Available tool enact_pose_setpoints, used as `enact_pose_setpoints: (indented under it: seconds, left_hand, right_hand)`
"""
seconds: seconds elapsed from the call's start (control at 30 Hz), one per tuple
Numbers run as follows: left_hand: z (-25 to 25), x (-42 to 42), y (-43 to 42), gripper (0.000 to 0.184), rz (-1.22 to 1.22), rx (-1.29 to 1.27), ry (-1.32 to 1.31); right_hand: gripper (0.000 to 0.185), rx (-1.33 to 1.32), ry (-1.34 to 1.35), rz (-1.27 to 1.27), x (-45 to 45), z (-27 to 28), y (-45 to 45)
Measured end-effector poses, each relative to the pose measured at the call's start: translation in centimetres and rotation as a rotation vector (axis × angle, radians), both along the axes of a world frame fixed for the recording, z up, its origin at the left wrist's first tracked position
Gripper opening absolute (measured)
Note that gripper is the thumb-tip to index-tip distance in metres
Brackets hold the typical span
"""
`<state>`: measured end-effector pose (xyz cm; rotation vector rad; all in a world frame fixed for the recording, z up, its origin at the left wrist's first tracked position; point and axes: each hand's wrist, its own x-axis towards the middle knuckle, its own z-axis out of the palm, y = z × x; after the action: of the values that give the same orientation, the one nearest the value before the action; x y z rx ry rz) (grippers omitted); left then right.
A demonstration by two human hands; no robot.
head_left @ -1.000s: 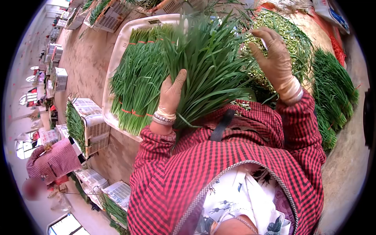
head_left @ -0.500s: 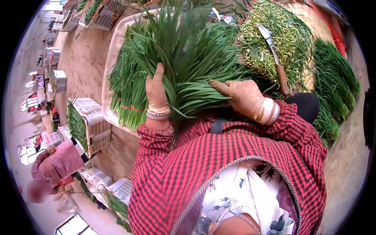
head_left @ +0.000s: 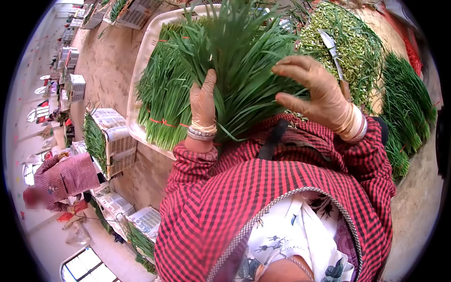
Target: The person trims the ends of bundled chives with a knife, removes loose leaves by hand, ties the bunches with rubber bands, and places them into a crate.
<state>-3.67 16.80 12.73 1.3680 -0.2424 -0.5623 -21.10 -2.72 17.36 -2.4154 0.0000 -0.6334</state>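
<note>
My gloved left hand [head_left: 203,101] is wrapped round the near side of a large loose bunch of long green leaves [head_left: 239,70], its thumb showing. To the right of the bunch, my gloved right hand [head_left: 319,91] is raised with thumb and fingers apart and nothing between them. Under and left of the bunch, a pale plastic crate [head_left: 133,110] holds green bundles [head_left: 164,94] tied with red bands. A knife [head_left: 330,49] with a wooden handle lies on a heap of cut pale-green stalks [head_left: 359,44], its handle partly hidden behind my right hand.
More green bundles [head_left: 406,108] lie at the far right beside red netting [head_left: 412,56]. Crates lined with newspaper [head_left: 120,145] stand along the left on the floor. A person in a checked top [head_left: 70,176] bends over at the lower left, beside a clear plastic bag [head_left: 77,233].
My right hand has come off the leaves, lifted and spread its fingers. My left hand has shifted slightly right with the bunch. The person at the left has moved a little.
</note>
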Motion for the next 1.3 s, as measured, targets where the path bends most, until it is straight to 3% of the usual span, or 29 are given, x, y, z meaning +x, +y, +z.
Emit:
enact_pose_setpoints:
  seconds: [0.07, 0.23, 0.37, 0.6, 0.7, 0.77, 0.83, 0.9, 1.03, 1.07, 1.13, 1.2, 1.27, 1.3]
  left_hand:
    - [-0.2, -0.2, -0.3, 0.035, -0.027, 0.006, -0.042]
    - [0.8, -1.8, -0.8, 0.037, -0.038, 0.071, -0.08]
    - [-0.1, -1.9, -0.8, 0.038, -0.075, 0.093, -0.198]
    - [0.1, -2.0, -1.2, 0.036, -0.134, 0.077, -0.263]
    - [0.0, -1.8, -0.9, 0.036, -0.143, 0.121, -0.286]
    - [-0.2, -1.1, -0.2, 0.036, -0.124, 0.155, -0.268]
    - [0.5, -0.3, 0.7, 0.036, -0.053, 0.244, -0.286]
    - [1.9, 0.0, 1.5, 0.036, 0.068, 0.153, -0.276]
    - [4.2, 0.4, 3.0, 0.036, 0.158, 0.109, -0.365]
    - [5.3, -0.5, 2.6, 0.036, 0.153, 0.11, -0.363]
    - [7.7, -3.2, 1.2, 0.043, -0.156, 0.363, -0.507]
    - [8.9, -4.7, 0.6, 0.047, -0.457, 0.346, -0.755]
    - [9.9, -5.1, 0.6, 0.048, -0.764, 0.313, -0.827]
    - [10.3, -4.3, 1.1, 0.042, -0.875, 0.303, -0.718]
  right_hand:
    - [0.024, 0.075, -0.114, -0.073, 1.3, 1.1, 0.0]
    - [0.025, 0.158, -0.14, -0.12, 5.3, 1.1, 1.7]
    - [0.032, 0.155, 0.014, -0.17, 6.7, -1.0, 2.3]
    - [0.02, 0.42, 0.128, -0.134, 7.0, -2.5, 2.5]
    - [0.021, 0.531, 0.065, -0.063, 7.0, -3.6, 2.3]
    - [0.014, 0.26, -0.016, -0.185, 5.9, -2.8, 1.8]
    - [0.002, 0.356, -0.199, -0.288, 5.1, -3.8, -1.3]
    - [0.008, 0.831, -0.005, -0.471, 3.0, -2.4, -3.8]
    - [0.045, 1.077, 0.391, -0.367, -0.3, -4.1, -5.0]
    - [0.061, 1.166, 0.453, -0.233, -0.2, -5.1, -4.0]
    - [0.073, 1.165, 0.512, -0.062, 0.2, -6.9, -1.0]
    - [0.063, 1.268, 0.396, 0.099, 1.0, -8.0, 0.1]
    - [0.061, 1.346, 0.356, 0.064, 0.4, -8.3, -0.3]
    - [0.06, 1.364, 0.342, 0.057, 0.1, -8.4, -0.8]
